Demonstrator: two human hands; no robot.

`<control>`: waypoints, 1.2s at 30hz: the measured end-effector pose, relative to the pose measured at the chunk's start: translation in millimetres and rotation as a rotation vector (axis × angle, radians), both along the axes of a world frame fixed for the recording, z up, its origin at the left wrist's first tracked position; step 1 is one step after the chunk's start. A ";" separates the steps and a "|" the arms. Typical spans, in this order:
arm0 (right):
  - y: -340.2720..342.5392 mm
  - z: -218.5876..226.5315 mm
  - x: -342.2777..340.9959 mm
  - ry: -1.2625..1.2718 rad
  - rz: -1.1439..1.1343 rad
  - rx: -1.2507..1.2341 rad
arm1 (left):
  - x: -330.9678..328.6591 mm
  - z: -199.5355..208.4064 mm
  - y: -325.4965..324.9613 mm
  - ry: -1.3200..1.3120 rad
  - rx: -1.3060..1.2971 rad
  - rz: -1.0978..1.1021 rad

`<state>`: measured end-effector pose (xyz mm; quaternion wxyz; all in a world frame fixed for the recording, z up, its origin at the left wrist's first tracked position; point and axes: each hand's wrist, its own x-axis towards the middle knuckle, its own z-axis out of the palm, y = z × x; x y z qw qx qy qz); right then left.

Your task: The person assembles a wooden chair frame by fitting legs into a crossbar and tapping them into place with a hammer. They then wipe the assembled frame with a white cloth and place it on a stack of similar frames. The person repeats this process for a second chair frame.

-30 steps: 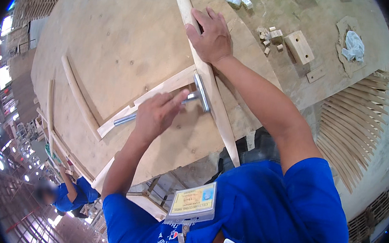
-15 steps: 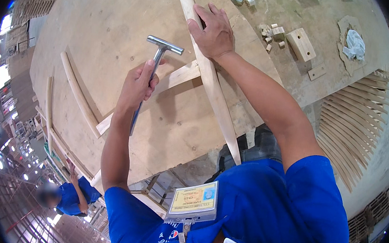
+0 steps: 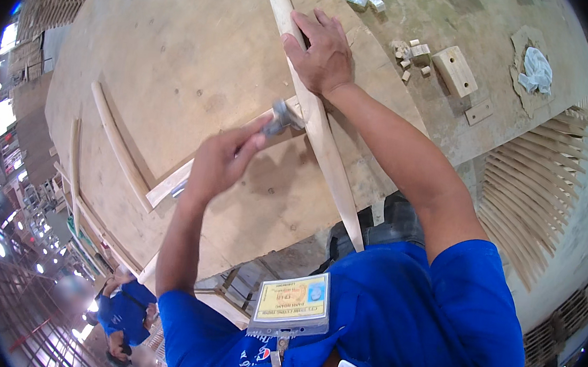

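My left hand [image 3: 222, 163] is closed around a metal hammer [image 3: 284, 118], whose blurred head is at the joint between two wooden parts. A long tapered wooden piece [image 3: 329, 160] runs from the far side of the plywood table toward my body. A straight wooden rail [image 3: 172, 182] meets it from the left, partly hidden by my left hand. My right hand [image 3: 324, 60] holds the tapered piece beyond the joint, its thumb and fingers against the wood. At the rail's other end sits a curved wooden piece [image 3: 121, 142].
The plywood table [image 3: 173, 47] lies under the work. To the right are small wood blocks [image 3: 421, 53], a larger two-holed block [image 3: 455, 70] and a plastic bag [image 3: 537, 70]. Curved slats [image 3: 530, 197] are stacked at the right. A co-worker in blue [image 3: 125, 312] is at the lower left.
The hammer has swung down and right, from raised above the rail to the joint, with my left hand turning over. My right hand has stayed in place. The co-worker has shifted posture.
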<state>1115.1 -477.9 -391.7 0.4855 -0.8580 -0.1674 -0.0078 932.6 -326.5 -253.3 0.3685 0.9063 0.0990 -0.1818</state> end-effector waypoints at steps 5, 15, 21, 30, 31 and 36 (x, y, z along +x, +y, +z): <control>-1.2 -1.6 1.0 0.003 -0.011 0.015 | -26.5 21.4 -35.7 -0.228 0.260 -0.341; 1.7 -4.4 0.3 -0.082 -0.045 0.039 | -31.5 -17.0 -30.2 -0.419 0.353 -0.356; 1.0 -1.3 -1.2 -0.021 0.003 0.030 | -22.7 -25.6 -25.9 -0.348 0.475 -0.106; 0.0 3.3 -0.8 -0.022 0.012 0.019 | -12.9 -31.7 -11.8 -0.400 0.539 0.013; -0.4 4.3 0.2 -0.027 0.015 0.020 | -9.8 -26.8 -8.4 -0.379 0.517 0.142; -3.2 12.7 1.0 0.023 0.016 -0.007 | -45.8 -4.4 -33.8 -0.370 0.369 0.356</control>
